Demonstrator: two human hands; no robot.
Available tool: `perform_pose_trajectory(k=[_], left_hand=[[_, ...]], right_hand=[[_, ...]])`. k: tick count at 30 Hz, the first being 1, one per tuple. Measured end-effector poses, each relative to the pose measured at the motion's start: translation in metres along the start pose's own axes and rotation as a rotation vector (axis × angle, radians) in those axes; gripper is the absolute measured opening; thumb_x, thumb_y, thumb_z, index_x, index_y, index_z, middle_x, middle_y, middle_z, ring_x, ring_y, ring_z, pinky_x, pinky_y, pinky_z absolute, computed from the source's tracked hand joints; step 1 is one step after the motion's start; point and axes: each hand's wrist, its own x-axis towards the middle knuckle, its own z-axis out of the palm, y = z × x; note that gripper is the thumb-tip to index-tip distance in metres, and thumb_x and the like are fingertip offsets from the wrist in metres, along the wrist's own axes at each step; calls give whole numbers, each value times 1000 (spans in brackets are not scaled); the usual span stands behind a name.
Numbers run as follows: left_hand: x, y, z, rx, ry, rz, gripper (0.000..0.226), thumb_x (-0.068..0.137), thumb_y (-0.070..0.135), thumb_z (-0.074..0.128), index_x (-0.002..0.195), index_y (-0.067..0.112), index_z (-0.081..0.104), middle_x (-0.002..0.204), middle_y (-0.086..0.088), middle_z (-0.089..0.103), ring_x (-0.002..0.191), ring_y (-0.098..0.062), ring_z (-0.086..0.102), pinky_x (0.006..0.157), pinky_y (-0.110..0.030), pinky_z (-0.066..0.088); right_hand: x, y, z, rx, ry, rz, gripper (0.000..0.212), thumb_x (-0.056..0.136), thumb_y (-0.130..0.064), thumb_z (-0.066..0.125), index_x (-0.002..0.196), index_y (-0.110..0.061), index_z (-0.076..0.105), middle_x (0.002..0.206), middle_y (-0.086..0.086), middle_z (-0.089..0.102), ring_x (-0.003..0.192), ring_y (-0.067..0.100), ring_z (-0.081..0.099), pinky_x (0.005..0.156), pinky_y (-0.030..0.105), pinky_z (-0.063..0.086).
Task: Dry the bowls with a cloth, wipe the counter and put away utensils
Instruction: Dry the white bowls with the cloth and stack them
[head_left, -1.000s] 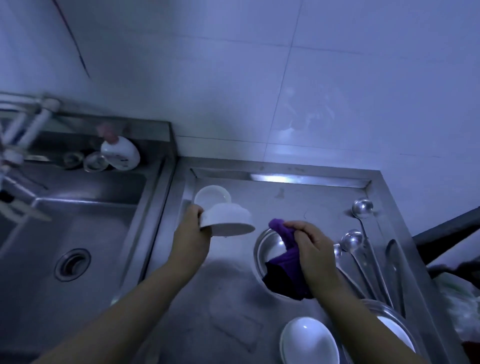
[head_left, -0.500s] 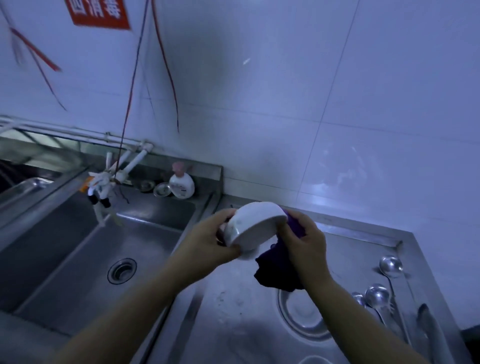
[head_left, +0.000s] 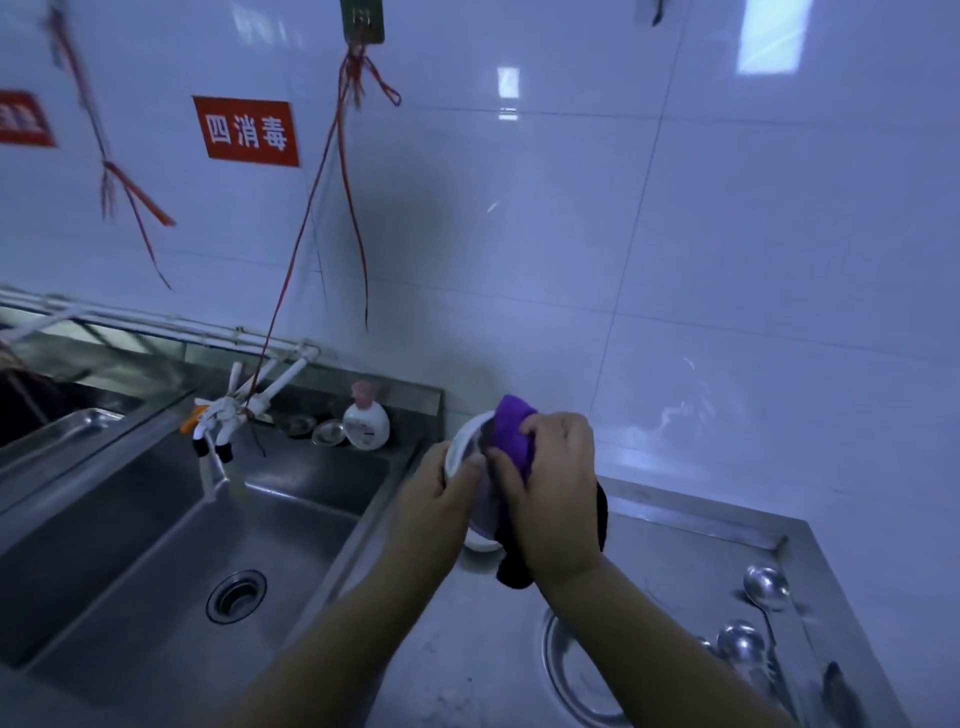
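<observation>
A small white bowl (head_left: 461, 448) is held up in the air above the counter, tipped on its side. My left hand (head_left: 436, 499) grips its rim from the left. My right hand (head_left: 550, 488) holds a purple cloth (head_left: 511, 431) and presses it into the bowl; the cloth's dark end hangs below my wrist. Most of the bowl is hidden behind both hands and the cloth. Steel ladles and spoons (head_left: 763, 587) lie on the steel counter (head_left: 675, 540) at the lower right.
A deep steel sink (head_left: 156, 540) with a drain lies to the left, a tap (head_left: 223, 415) over it. A soap bottle (head_left: 366, 423) and small metal lids stand on the sink's back ledge. A round steel dish (head_left: 571, 675) is set into the counter. Tiled wall behind.
The bowl was lifted off the counter and turned on its side; my right hand brought the cloth from the round dish up into the bowl. The view tilted up towards the wall.
</observation>
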Motion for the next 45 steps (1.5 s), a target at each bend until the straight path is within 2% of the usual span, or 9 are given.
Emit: perform_pose_trajectory(k=[5,9,18,22,26,31,35,40,45], left_hand=[[-8,9,11,-104,-29,2,13,94,36,47,102,44,52,103,15,62,89,8,59,68,-12,47],[2,20,8,-159,-24,96,19,97,21,46,104,37,54,96,15,65,88,8,61,69,-12,49],[21,36,-1,-166,-47,218,15,98,23,45,101,33,56,99,12,61,84,12,58,68,-4,44],[17,38,-3,-80,-143,210,25,85,35,43,107,35,54,108,15,59,92,13,55,74,-4,43],[21,45,-5,37,-305,126,34,86,34,44,117,27,56,115,4,62,102,-7,58,79,-22,46],[40,63,-15,215,-634,51,37,66,24,49,91,47,65,104,15,69,96,0,62,81,-18,48],[42,65,-20,244,-655,104,44,68,18,46,90,52,65,96,18,69,88,1,62,77,-19,48],[36,50,-14,304,-354,180,40,72,31,41,108,35,59,111,3,66,101,-17,59,90,-40,47],[24,45,-1,138,-111,140,25,74,34,43,86,52,54,94,22,61,87,4,56,68,-19,42]], right_hand=[[6,0,-8,-142,-263,4,28,91,-25,55,114,-10,60,115,7,57,106,23,52,91,34,42],[-4,-9,-11,-98,-373,-92,39,98,-22,41,137,-18,46,144,-1,42,120,16,47,102,26,39],[-11,6,-39,-130,-507,-527,52,77,-35,60,126,-17,54,125,-1,57,111,15,51,98,30,40],[-3,40,-51,-342,-392,-908,31,83,-17,62,113,-9,64,109,7,66,99,24,59,95,36,40],[19,64,-67,-513,-402,-1190,24,95,-9,49,112,-9,65,110,10,66,102,27,60,99,38,41],[38,70,-70,-577,-421,-1385,32,100,-6,37,122,-10,60,122,11,63,120,27,55,104,41,38],[29,70,-62,-645,-413,-1288,37,98,-10,36,131,-10,51,136,11,54,136,27,40,112,41,28],[-8,64,-44,-509,-284,-937,32,88,-18,53,115,-9,67,119,13,65,120,29,57,105,47,37],[-46,26,-16,-289,-118,-541,31,78,-19,66,106,-6,69,103,15,67,96,30,63,95,46,47]])
